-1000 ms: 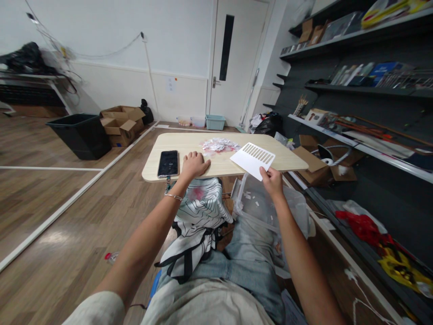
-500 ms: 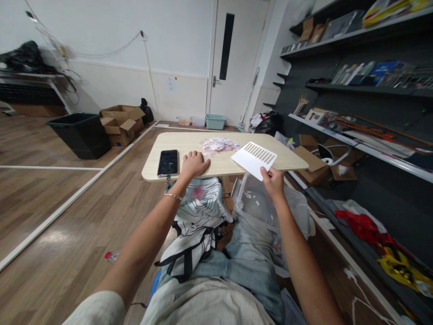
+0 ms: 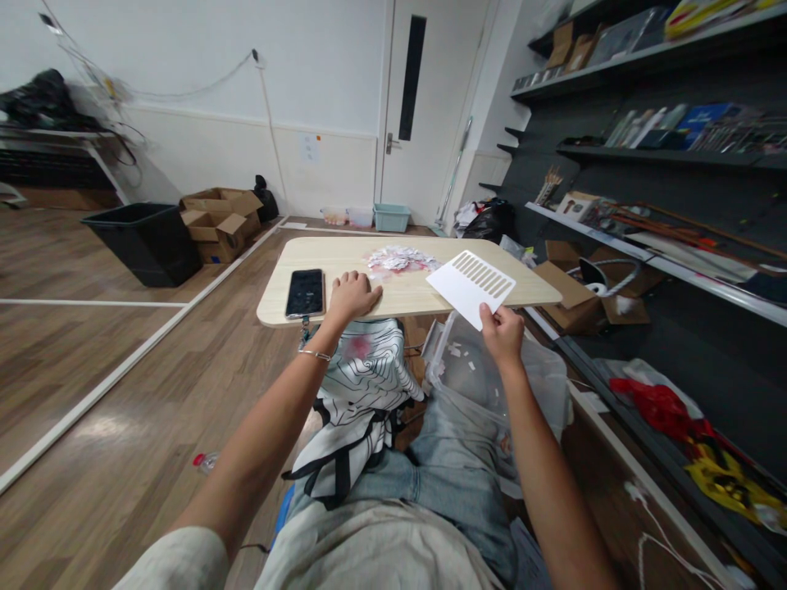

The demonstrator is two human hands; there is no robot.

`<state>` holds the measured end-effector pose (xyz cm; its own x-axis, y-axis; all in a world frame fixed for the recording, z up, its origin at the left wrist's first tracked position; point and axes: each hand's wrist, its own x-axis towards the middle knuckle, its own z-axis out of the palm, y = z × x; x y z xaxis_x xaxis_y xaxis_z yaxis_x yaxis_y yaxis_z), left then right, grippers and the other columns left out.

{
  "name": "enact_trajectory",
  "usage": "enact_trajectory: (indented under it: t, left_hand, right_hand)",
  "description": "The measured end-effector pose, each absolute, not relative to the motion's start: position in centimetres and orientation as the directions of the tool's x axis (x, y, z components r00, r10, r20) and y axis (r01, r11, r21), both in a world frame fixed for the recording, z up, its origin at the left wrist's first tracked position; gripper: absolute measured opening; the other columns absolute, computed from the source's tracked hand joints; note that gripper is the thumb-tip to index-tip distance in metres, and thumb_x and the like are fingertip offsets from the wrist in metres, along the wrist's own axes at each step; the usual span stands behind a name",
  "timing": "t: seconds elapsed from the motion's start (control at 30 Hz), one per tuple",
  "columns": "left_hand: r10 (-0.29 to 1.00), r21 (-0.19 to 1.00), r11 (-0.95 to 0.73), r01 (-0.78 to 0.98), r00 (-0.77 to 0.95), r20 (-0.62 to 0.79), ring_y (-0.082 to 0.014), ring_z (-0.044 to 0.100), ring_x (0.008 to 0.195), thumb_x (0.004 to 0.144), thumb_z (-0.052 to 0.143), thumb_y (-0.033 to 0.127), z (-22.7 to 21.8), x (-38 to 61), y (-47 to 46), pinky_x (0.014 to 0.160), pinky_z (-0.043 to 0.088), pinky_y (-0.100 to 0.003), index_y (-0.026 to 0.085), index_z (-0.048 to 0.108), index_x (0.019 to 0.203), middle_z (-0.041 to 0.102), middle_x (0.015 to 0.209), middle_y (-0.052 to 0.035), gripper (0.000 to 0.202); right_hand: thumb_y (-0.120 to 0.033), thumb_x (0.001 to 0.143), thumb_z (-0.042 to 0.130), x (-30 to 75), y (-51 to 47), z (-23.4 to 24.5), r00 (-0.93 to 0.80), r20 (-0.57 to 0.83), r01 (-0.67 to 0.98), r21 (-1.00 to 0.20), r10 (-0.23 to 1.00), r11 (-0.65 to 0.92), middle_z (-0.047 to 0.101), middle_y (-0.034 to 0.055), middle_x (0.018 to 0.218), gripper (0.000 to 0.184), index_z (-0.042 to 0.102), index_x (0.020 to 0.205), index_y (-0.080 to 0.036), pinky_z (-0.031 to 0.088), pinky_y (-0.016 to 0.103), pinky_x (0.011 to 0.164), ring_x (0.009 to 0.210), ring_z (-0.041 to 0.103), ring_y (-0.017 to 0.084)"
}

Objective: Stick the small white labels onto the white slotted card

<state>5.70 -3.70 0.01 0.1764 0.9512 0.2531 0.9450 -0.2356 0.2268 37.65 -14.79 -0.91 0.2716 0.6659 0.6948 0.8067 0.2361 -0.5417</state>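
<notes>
At table's near edge:

- Right hand [image 3: 502,334]: thumb and fingers pinch the lower corner of a white slotted sheet [image 3: 470,283]. The sheet is held in the air over the front right of the table [image 3: 320,250], above a clear plastic bag [image 3: 492,385].
- Left hand [image 3: 353,297]: fingers loosely curled together, resting on the tabletop just beside a phone [image 3: 305,292]. Paper scraps [image 3: 399,260] are piled beyond.
- Handling: a corner pinch probably lets the sheet droop, so a firm grip seems wise.
- Change from half a second ago: sheet slightly rightward and higher; left hand unmoved.
</notes>
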Motion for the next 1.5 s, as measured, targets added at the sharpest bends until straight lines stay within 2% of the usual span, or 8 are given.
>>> enact_trajectory:
  t: [0.37,0.63,0.73,0.93,1.1,1.27,1.5]
  left_hand:
    - [0.951,0.221,-0.241,0.945,0.185,0.247,-0.0358,0.052,0.141,0.104,0.039,0.055,0.4,5.7,-4.2,0.117,0.038,-0.050,0.018,0.066,0.127,0.063,0.143,-0.0198,0.052]
    - [0.952,0.216,-0.233,0.948,0.178,0.247,-0.0351,0.052,0.140,0.104,0.040,0.056,0.4,5.7,-4.2,0.117,0.039,-0.049,0.019,0.067,0.126,0.064,0.143,-0.0188,0.051]
    - [0.952,0.230,-0.235,0.944,0.176,0.248,-0.0355,0.052,0.141,0.104,0.040,0.056,0.3,5.7,-4.1,0.117,0.038,-0.050,0.019,0.066,0.127,0.063,0.143,-0.0196,0.051]
    - [0.953,0.232,-0.235,0.944,0.177,0.244,-0.0358,0.051,0.142,0.103,0.041,0.055,0.3,5.7,-3.9,0.118,0.038,-0.050,0.019,0.066,0.128,0.062,0.145,-0.0198,0.051]
    - [0.953,0.232,-0.236,0.944,0.178,0.247,-0.0367,0.052,0.141,0.103,0.040,0.055,0.2,5.7,-4.0,0.117,0.038,-0.051,0.017,0.066,0.128,0.062,0.144,-0.0210,0.052]
    - [0.953,0.229,-0.235,0.945,0.178,0.247,-0.0367,0.051,0.141,0.103,0.040,0.054,0.2,5.7,-4.0,0.117,0.038,-0.051,0.018,0.067,0.128,0.063,0.144,-0.0209,0.052]
    - [0.952,0.222,-0.232,0.947,0.174,0.251,-0.0369,0.051,0.141,0.103,0.040,0.054,0.2,5.8,-3.9,0.117,0.038,-0.052,0.018,0.066,0.129,0.063,0.144,-0.0209,0.052]
  right_hand:
    - [-0.058,0.093,0.054,38.3,-14.9,-1.3,0.290,0.699,0.812,-0.541,0.653,0.219,0.061,0.0071,0.057,0.048,0.059,0.062,-0.022,0.035,0.033,0.059,0.058,0.052,0.021]
    - [-0.062,0.093,0.054,39.1,-14.8,-1.6,0.332,0.701,0.785,-0.576,0.631,0.226,0.055,0.0038,0.054,0.050,0.052,0.060,-0.024,0.034,0.034,0.059,0.058,0.048,0.019]
    - [-0.066,0.091,0.056,39.7,-14.2,-1.7,0.337,0.680,0.758,-0.606,0.651,0.241,0.054,0.0027,0.054,0.052,0.051,0.059,-0.024,0.034,0.033,0.059,0.058,0.046,0.019]
    - [-0.069,0.088,0.057,40.2,-13.2,-1.9,0.332,0.621,0.688,-0.675,0.711,0.268,0.055,0.0018,0.056,0.052,0.056,0.063,-0.023,0.037,0.032,0.059,0.060,0.049,0.019]
    - [-0.068,0.087,0.058,40.1,-13.4,-1.9,0.339,0.628,0.686,-0.675,0.701,0.273,0.056,0.0024,0.058,0.052,0.055,0.063,-0.023,0.036,0.032,0.059,0.061,0.051,0.020]
    - [-0.067,0.088,0.058,40.3,-13.4,-2.1,0.346,0.643,0.696,-0.665,0.684,0.273,0.051,0.0005,0.054,0.053,0.049,0.058,-0.024,0.035,0.032,0.058,0.059,0.046,0.017]
    - [-0.068,0.088,0.058,39.8,-13.5,-1.8,0.339,0.642,0.696,-0.663,0.688,0.276,0.051,0.0011,0.053,0.054,0.053,0.060,-0.023,0.035,0.031,0.056,0.059,0.047,0.018]
